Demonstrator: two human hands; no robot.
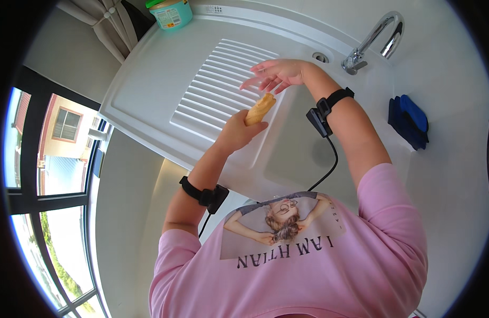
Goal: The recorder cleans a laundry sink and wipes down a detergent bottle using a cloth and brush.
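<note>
My left hand (242, 131) is closed around a yellowish bar (260, 109), perhaps laundry soap, whose upper end sticks out towards the other hand. What the bar is exactly, I cannot tell. Just above that end hovers my right hand (279, 74), palm partly showing, fingers spread, apart from the bar and holding nothing. Both hands are over the ribbed washboard (212, 85) of a white laundry sink, near the edge of its basin (296, 143). Black straps with small devices sit on both forearms.
A chrome faucet (371, 43) stands at the upper right. Folded dark blue cloths (408, 121) lie on the sink's right rim. A turquoise tub (174, 16) stands at the upper left corner, near a tied curtain (109, 18). Black cables hang from the forearm devices.
</note>
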